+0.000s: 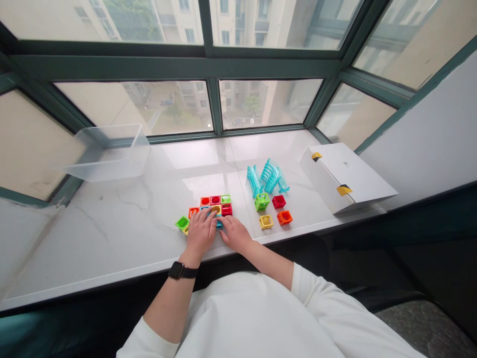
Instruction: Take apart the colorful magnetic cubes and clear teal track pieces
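Observation:
A group of colourful hollow plastic cube blocks (215, 200) lies side by side on the counter, with red, green, orange, yellow and blue ones showing. My left hand (201, 231) is closed over its left and front part, fingertips on the yellow and blue cubes. From the right, my right hand (234, 232) grips a blue cube (219, 225) at the front, its thumb and fingers against it. Part of the group is hidden under my hands. Just left of my left hand sits a green cube (182, 222), with a yellow one partly covered beside it.
Right of my hands stand loose green (262, 202), dark red (278, 201), yellow (266, 222) and orange (284, 217) cubes. Behind them lie turquoise ribbed track pieces (271, 175). A white box (346, 174) is at the right, a clear plastic bin (108, 169) at the back left.

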Demonstrator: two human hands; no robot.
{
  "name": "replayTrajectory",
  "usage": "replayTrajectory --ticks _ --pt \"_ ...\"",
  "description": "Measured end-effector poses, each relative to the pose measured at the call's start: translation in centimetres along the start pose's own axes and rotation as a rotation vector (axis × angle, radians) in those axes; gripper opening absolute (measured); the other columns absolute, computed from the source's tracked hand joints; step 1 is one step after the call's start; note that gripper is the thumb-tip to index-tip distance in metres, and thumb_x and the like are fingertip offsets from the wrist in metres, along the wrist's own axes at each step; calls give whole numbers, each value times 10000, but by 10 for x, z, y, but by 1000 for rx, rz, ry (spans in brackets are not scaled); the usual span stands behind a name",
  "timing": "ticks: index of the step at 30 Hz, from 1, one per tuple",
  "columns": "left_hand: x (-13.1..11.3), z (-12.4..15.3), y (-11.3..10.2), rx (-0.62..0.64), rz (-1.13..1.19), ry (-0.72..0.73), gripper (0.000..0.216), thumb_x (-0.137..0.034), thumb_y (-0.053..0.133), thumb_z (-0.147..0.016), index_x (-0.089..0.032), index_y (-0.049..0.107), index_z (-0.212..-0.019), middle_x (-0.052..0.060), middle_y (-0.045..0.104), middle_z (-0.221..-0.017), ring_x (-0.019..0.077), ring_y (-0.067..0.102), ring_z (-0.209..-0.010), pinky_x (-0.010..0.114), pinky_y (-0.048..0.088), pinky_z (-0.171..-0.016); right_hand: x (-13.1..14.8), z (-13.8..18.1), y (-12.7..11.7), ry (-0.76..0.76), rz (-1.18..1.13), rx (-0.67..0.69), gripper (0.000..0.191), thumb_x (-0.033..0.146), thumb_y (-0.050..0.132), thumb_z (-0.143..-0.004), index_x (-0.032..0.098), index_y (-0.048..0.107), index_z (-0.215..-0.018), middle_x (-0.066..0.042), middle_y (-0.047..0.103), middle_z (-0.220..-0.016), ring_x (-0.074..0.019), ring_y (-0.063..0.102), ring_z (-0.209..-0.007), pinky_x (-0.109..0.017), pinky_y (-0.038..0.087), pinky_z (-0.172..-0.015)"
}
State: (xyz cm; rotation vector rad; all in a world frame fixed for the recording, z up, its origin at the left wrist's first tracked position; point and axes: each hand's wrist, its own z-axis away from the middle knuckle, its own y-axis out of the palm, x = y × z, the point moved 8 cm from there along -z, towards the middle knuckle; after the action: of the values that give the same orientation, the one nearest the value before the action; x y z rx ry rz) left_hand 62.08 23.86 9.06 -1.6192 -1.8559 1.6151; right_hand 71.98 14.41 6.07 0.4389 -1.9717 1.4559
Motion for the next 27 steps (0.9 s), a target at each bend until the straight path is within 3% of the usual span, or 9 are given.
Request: replayTrajectory --ticks 14,27 --pt "0 -2 1 13 76 -21 380 -330 510 -1039 -257 740 -1333 95 694 -1461 382 535 -1415 633 272 -1248 -18 9 3 -13 -91 -128 314 106 586 -952 200 656 -1243 -120 735 -1206 -281 667 -1115 -459 555 -1025" --pt "2 -1 2 -27 124 -9 388 -340 527 -1033 -308 730 -1363 60 685 -1482 375 536 -1419 627 255 -1255 -18 24 -19 -35 -240 -249 294 142 506 -975 227 651 -1215 -108 724 -1157 -262 677 -1091 -434 572 -1000"
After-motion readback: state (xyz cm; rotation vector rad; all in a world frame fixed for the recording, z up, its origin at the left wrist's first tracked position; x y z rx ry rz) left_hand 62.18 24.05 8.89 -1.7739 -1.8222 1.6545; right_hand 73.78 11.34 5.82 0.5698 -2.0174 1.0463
